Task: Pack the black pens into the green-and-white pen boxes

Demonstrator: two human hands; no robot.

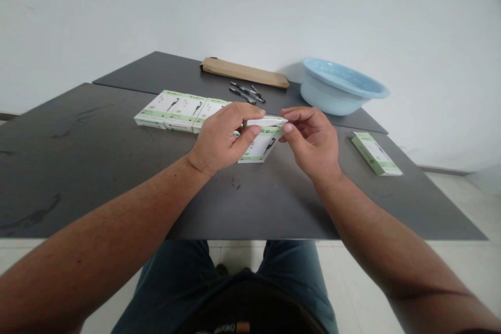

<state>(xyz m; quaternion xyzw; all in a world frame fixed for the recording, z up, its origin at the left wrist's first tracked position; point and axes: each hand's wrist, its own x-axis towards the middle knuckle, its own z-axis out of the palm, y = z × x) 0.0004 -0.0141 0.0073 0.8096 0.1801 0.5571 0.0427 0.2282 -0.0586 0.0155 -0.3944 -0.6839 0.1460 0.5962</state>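
Observation:
A white and green cardboard box (259, 149) with a black picture on its front stands upright on the dark table between my hands. Its white top flap (268, 121) faces me. My left hand (230, 133) is closed round the upper left of this box, thumb on the front and fingers over the top. On the other side, my right hand (311, 138) pinches the right end of the flap between thumb and fingertips. My fingers hide parts of the box's top and left side.
Several similar boxes (180, 109) lie in a row at the left, partly behind my left hand. Several black pens (246, 93) lie beyond my hands, before a long brown cardboard piece (245, 71). A light blue basin (336, 94) stands back right. Another box (376, 154) lies at the right.

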